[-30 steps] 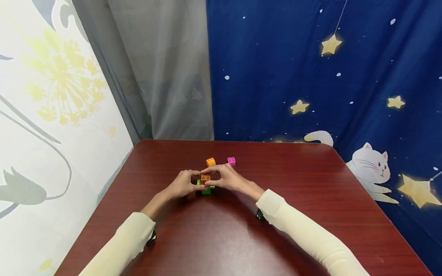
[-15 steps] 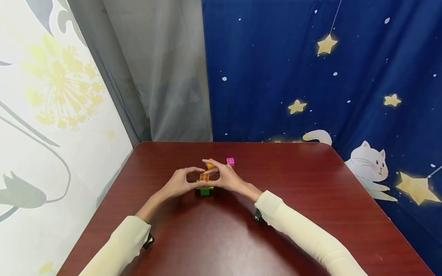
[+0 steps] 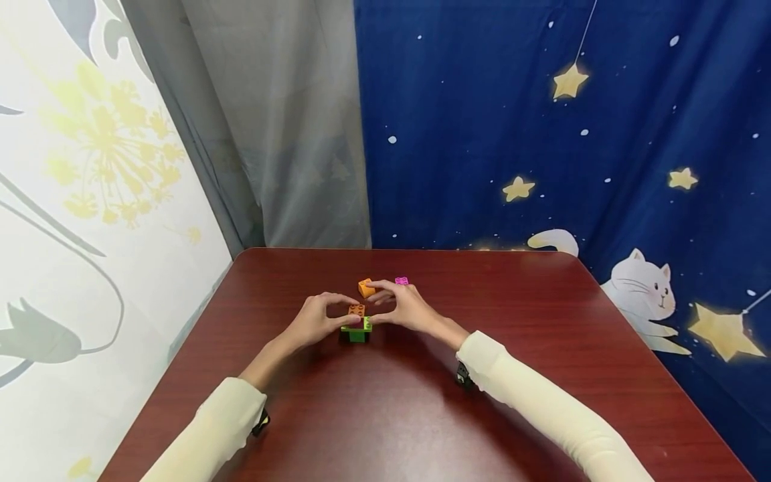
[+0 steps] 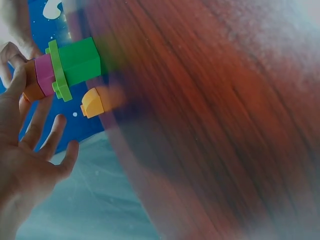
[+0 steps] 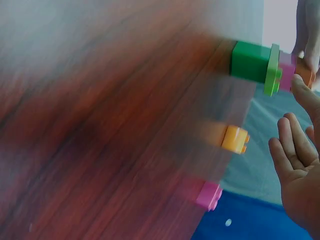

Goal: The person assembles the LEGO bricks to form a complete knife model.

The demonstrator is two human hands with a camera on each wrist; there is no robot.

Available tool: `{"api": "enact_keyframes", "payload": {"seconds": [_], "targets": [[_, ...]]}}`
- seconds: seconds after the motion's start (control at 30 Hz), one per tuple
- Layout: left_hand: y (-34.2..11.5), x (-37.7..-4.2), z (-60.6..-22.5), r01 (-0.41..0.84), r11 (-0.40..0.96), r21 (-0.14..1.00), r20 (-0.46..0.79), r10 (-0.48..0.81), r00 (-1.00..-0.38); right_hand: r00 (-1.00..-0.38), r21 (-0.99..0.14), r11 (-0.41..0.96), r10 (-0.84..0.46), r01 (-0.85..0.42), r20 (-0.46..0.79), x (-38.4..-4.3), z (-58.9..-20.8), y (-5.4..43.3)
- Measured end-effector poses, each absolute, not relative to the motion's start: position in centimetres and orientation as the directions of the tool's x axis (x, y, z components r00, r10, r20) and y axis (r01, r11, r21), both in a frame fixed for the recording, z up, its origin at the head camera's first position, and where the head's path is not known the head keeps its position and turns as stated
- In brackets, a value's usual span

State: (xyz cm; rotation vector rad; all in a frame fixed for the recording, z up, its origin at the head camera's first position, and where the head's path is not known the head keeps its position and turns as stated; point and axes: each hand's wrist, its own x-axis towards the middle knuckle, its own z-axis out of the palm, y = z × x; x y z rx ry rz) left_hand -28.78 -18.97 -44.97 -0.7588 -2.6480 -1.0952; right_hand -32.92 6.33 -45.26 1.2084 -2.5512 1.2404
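Note:
A small stack of toy building bricks stands on the table: a green block (image 4: 80, 61) below, a lime plate (image 4: 59, 75) over it, a magenta brick (image 4: 45, 74), and a dark orange brick (image 3: 357, 310) on top. My left hand (image 3: 313, 321) pinches the dark orange brick between thumb and forefinger. In the left wrist view its other fingers are spread. Right of the stack is my right hand (image 3: 411, 309), fingers extended and apart from the bricks. Its thumb tip lies close to the stack; contact cannot be made out.
Behind the stack lies a yellow-orange curved brick (image 3: 365, 288), near the right fingertips. A pink brick (image 5: 208, 195) sits farther right, partly covered by the right hand in the head view. The dark red table (image 3: 391, 402) ends at a curtain (image 3: 446, 134).
My right hand has drawn back to the right from the stack and its fingers have spread. The left hand stays at the dark orange brick, which now sits on the stack.

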Motion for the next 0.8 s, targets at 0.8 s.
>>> {"api": "enact_keyframes", "payload": {"seconds": [0.8], "targets": [[-19.0,-29.0,-44.5,0.501,0.625,0.598,0.297,0.407,-0.864,-0.884,-0.606,0.645,-0.374,-0.466,0.281,-40.7,-47.6,11.3]]}}
